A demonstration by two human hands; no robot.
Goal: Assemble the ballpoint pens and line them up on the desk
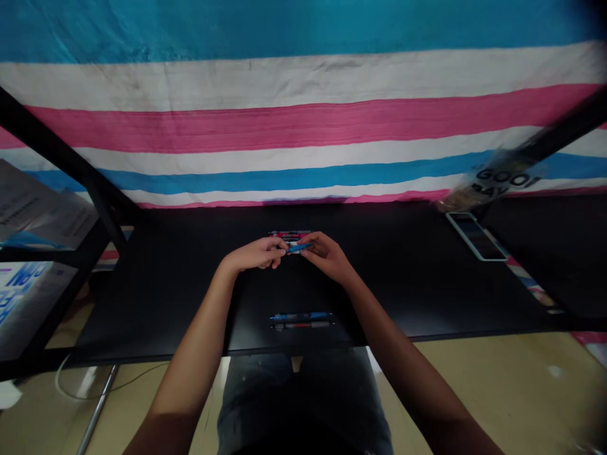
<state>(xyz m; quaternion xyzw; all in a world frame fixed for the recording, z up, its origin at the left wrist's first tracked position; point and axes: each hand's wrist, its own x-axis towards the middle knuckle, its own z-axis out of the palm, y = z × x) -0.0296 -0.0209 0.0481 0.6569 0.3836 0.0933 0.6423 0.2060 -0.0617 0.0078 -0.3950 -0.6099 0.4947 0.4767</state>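
Between my two hands is a blue pen [298, 248], held level above the black table. The fingers of my left hand [258, 254] pinch its left end, and my right hand [328, 256] grips the right end with thumb and fingers. Just beyond my fingers lie several pens, a red one [284, 234] among them, partly hidden by the hands. Closer to my body, a blue pen [301, 315] and a grey-and-black pen [303, 325] rest side by side near the front edge.
A phone [477, 236] lies at the table's right, beside a clear plastic bag [493, 180] with printed letters. Black frame bars [99, 208] rise at both sides. Packages [38, 208] sit on the left shelf. Striped sheeting [303, 126] hangs behind the black table [180, 303].
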